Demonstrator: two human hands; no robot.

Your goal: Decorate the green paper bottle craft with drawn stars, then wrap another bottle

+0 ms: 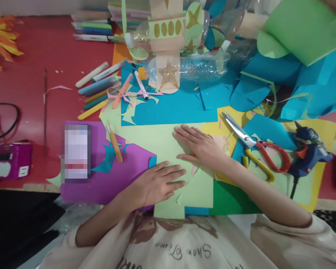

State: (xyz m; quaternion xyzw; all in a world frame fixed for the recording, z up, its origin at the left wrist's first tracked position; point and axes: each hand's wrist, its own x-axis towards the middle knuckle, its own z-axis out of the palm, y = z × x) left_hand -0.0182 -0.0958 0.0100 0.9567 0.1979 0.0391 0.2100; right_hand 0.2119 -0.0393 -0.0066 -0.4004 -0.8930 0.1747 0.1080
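My left hand [164,181] lies flat, fingers stretched to the right, over the edge between a purple sheet [84,192] and a pale green sheet [145,134]. Farther up on the same green sheet rests my right hand [198,144], palm down with its fingers spread to the left. Neither hand grips anything. Scissors [252,142] with one red and one yellow handle lie right of my right hand, on yellow and blue paper. An orange marker [115,144] sits on the purple sheet beyond my left hand, near a blue paper scrap [105,160].
A pixelated phone-like object [77,151] lies at left. Several markers [98,87] and paper scraps are behind it. Plastic bottles [196,69] dressed with paper stand or lie at the back. A blue glue gun [309,151] is at right, and a purple box-like plug [14,160] at far left.
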